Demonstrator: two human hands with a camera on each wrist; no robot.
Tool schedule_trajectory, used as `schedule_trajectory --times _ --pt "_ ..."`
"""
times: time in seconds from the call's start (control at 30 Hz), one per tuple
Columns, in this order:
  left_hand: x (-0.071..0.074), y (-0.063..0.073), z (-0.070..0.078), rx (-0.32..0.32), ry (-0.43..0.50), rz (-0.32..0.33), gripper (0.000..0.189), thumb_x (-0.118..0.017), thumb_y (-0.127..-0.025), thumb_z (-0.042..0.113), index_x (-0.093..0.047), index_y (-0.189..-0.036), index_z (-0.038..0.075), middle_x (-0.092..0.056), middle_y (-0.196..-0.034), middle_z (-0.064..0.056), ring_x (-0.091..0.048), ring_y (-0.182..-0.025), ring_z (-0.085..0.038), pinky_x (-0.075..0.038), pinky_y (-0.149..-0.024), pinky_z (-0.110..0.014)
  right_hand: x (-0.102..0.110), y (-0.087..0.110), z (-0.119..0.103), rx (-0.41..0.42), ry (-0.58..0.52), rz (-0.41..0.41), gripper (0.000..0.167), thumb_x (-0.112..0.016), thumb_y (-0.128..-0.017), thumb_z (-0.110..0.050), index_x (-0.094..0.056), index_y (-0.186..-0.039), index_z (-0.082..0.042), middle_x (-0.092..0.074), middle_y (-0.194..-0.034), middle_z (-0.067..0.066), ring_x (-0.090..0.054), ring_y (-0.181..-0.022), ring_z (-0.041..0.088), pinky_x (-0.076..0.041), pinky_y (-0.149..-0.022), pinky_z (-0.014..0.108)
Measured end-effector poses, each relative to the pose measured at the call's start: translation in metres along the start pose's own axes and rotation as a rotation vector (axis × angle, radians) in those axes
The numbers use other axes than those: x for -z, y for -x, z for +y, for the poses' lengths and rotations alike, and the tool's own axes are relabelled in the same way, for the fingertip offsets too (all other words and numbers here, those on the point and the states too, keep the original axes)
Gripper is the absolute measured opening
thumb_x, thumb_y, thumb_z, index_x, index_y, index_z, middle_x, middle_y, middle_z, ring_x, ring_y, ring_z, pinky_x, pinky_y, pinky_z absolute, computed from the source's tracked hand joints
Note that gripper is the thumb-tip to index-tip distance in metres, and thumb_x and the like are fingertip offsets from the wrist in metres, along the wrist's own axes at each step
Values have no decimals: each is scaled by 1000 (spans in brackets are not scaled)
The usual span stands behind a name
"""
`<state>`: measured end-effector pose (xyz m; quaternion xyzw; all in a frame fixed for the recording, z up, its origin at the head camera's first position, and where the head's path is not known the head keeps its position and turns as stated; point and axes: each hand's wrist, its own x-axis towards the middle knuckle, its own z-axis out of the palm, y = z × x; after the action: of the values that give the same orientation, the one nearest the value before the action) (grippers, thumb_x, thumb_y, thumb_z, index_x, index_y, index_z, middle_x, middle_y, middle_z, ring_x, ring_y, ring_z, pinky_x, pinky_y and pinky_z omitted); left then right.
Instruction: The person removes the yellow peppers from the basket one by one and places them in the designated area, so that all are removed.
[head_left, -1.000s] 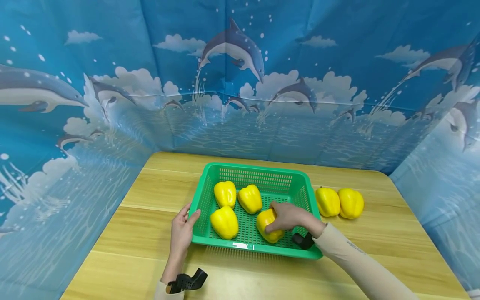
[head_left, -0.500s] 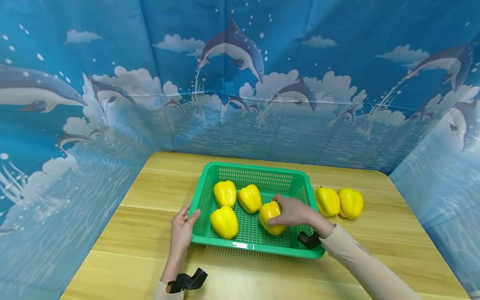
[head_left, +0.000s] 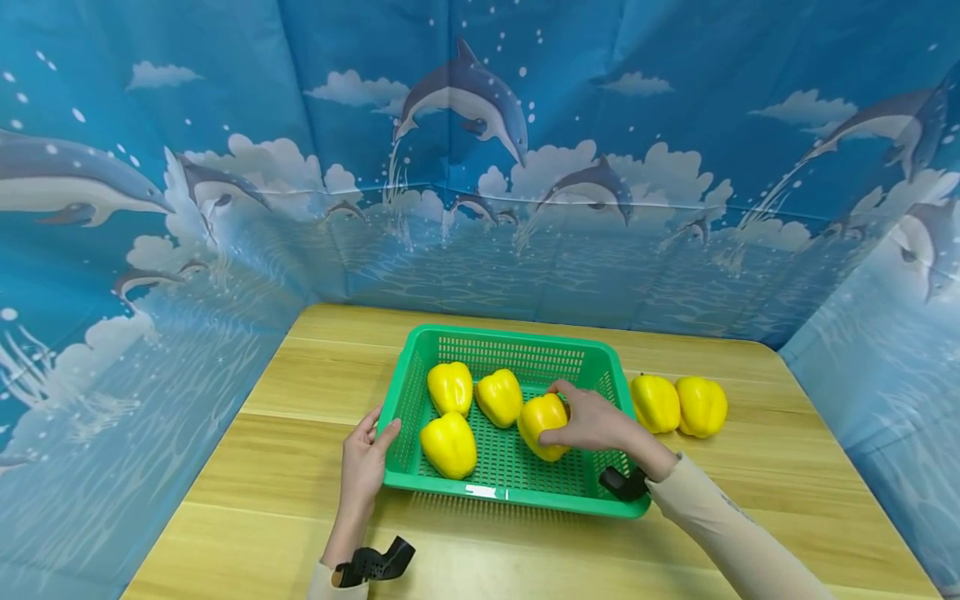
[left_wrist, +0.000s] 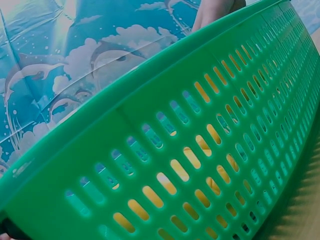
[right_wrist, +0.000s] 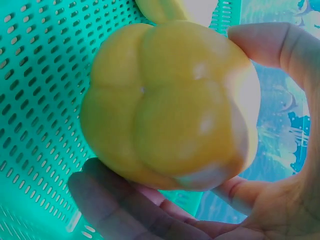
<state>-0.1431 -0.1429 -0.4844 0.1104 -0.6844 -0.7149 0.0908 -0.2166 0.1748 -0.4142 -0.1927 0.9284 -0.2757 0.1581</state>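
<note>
In the head view a green plastic basket (head_left: 495,497) stands on the table. My left hand (head_left: 363,467) grips its left rim, thumb over the edge and fingers along the outside. The right hand (head_left: 597,422) reaches over the right side and holds a yellow bell pepper (head_left: 542,423) between thumb and fingers. Seen from the right wrist, this pepper (right_wrist: 170,110) shows its lobed end, with digits curled around opposite sides. Left of it in the basket lie three more yellow peppers: one at the back left (head_left: 450,388), one in the middle (head_left: 499,398), one at the front left (head_left: 448,446).
Two yellow bell peppers, a nearer-basket one (head_left: 656,403) and an outer one (head_left: 701,407), lie side by side just right of the basket. The wooden table (head_left: 247,475) backs onto a blue dolphin-print curtain (head_left: 450,250). Slotted basket walls (left_wrist: 150,145) fill the left wrist view.
My right hand and the pepper it holds have shifted slightly right and toward the basket's back. The left hand, the basket and the other peppers stay in place.
</note>
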Motion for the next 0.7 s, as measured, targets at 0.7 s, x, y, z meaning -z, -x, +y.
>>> schedule_trajectory --times 0.7 --pt "-1 -1 0 -3 7 5 55 -61 -95 22 -41 -141 1 -65 -108 -23 -64 -91 -36 -54 -72 -35 3 3 -4 146 -114 178 60 -74 -78 -26 -45 -127 -7 -53 -109 12 -52 -84 23 -47 -64 34"
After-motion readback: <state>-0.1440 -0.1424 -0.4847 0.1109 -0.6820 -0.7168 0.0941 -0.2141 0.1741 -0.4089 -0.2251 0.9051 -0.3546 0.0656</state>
